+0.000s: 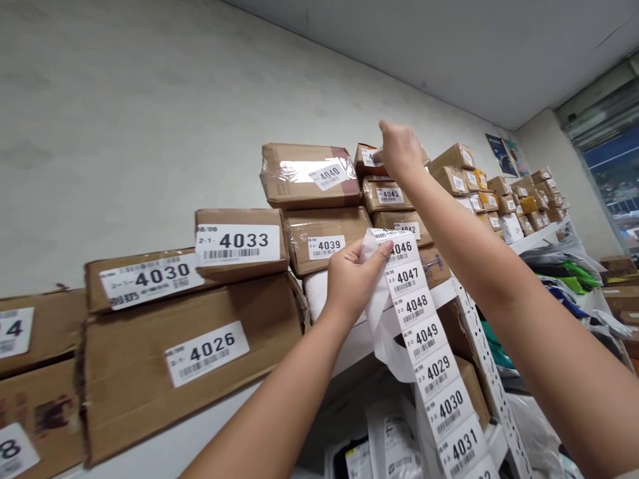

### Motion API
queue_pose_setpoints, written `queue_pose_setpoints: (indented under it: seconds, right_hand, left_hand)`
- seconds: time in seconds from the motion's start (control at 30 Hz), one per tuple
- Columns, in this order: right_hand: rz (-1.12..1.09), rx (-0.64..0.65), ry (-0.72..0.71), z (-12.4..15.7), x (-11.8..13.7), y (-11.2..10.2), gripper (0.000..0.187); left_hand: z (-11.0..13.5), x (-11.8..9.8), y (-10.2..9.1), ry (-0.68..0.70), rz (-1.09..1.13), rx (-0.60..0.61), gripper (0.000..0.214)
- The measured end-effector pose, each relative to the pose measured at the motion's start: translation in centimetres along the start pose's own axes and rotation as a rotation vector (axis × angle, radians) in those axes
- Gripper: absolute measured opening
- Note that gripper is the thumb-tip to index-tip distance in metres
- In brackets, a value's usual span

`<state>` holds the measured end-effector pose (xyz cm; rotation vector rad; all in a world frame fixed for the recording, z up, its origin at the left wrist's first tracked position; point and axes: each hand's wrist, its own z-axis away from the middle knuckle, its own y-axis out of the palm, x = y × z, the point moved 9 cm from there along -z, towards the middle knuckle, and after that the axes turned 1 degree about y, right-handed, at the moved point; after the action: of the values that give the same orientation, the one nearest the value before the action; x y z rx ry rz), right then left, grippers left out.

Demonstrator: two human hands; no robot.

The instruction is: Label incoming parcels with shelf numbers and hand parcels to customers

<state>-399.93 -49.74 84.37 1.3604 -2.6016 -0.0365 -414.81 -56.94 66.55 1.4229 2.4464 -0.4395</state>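
Observation:
My left hand (pixel 352 276) pinches a long strip of white printed number labels (pixel 424 339). The strip hangs down to the lower right, showing numbers from 4046 to 4049 and then 4029 onward, with blank backing paper (pixel 392 339) looping behind it. My right hand (pixel 402 150) is raised at a small cardboard box (pixel 361 169) on top of a stack. Its fingers are bent, one touching the right edge of the white label (pixel 369 156) on that box. The back of the hand hides most of the fingers and much of the box.
Labelled cartons, such as 4026 (pixel 134 372), 4033 (pixel 239 263) and 4040 (pixel 294 189), stand stacked on a white shelf (pixel 359 349) along the wall. Further stacked parcels (pixel 504 199) continue at the right. Plastic-wrapped packages (pixel 397 446) lie beneath the shelf.

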Motion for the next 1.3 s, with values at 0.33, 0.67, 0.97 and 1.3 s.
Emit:
queue_pose_setpoints:
  seconds: [0.33, 0.67, 0.97, 1.3]
  right_hand:
    - [-0.382, 0.076, -0.148, 5.2, -0.1, -1.6, 0.014]
    - [-1.109, 0.432, 0.274, 18.0, -6.5, 0.9, 0.035]
    - [-1.275, 0.614, 0.555, 18.3, -8.9, 1.6, 0.022]
    - [-1.114, 0.467, 0.346, 16.0, -11.1, -0.1, 0.027]
  left_hand:
    - [0.4, 0.3, -0.5, 0.040, 0.032, 0.009, 0.035]
    - [0.4, 3.9, 2.9, -0.054, 0.109, -0.049, 0.037]
    - [-0.5, 3.2, 5.1, 0.096, -0.053, -0.149, 0.037]
    - [-0.7, 5.1, 8.6, -0.159, 0.278, -0.067, 0.049]
